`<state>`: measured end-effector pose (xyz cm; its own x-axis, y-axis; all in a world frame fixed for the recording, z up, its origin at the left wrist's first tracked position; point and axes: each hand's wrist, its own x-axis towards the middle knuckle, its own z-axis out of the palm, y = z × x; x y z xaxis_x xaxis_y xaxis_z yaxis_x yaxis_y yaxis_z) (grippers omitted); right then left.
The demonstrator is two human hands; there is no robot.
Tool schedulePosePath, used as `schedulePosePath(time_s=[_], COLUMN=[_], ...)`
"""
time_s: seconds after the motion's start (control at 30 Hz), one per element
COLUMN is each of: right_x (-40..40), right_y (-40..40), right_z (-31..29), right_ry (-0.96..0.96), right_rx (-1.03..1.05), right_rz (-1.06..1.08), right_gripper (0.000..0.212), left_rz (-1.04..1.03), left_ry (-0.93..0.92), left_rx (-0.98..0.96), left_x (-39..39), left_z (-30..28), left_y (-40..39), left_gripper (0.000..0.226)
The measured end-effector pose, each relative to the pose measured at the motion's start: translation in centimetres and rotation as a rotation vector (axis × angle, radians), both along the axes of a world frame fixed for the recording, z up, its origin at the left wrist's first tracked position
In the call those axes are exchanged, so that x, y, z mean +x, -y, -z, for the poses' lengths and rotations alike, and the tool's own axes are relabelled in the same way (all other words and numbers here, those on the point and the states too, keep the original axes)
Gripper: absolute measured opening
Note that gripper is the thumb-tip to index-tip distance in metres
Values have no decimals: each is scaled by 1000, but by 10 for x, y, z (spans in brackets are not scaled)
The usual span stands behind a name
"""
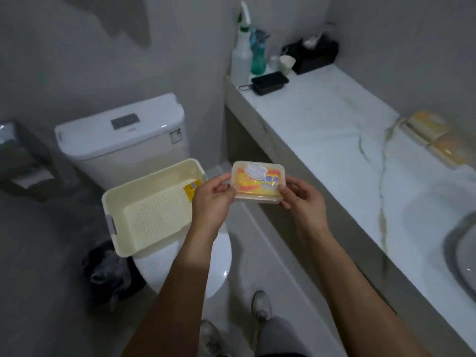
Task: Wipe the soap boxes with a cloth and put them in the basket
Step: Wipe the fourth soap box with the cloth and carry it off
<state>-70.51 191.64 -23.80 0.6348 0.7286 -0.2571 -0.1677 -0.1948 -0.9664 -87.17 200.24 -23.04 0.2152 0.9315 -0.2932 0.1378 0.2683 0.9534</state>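
A clear soap box (258,182) with a yellow and orange soap pack inside is held in the air between both hands. My left hand (212,195) pinches its left end and my right hand (300,199) grips its right end. Left of it a cream perforated basket (144,210) stands on the closed toilet lid, with one yellow pack (191,189) lying at its far right corner. Several more soap boxes (435,137) lie on the white marble counter (334,135) at the right. No cloth is in sight.
The toilet tank (121,130) stands behind the basket. Spray bottles (242,57), a black case (269,82), a cup and a black tissue box (315,54) crowd the counter's far end. A sink (461,251) is at right. A black bin bag (108,271) sits on the floor.
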Motion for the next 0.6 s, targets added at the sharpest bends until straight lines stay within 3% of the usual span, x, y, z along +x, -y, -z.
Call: schedulePosePath(time_s=[0.27, 0.6], right_x=[64, 204], right_y=[30, 43], right_z=[-64, -83], right_ry=[-25, 1], right_rx=[90, 93], right_rz=[114, 287], right_gripper=[25, 30], left_rz=[190, 326], left_ry=[68, -1], left_rx=[82, 128], left_x=[75, 233], left_z=[-64, -89], left_y=[-2, -8], left_gripper=[31, 34])
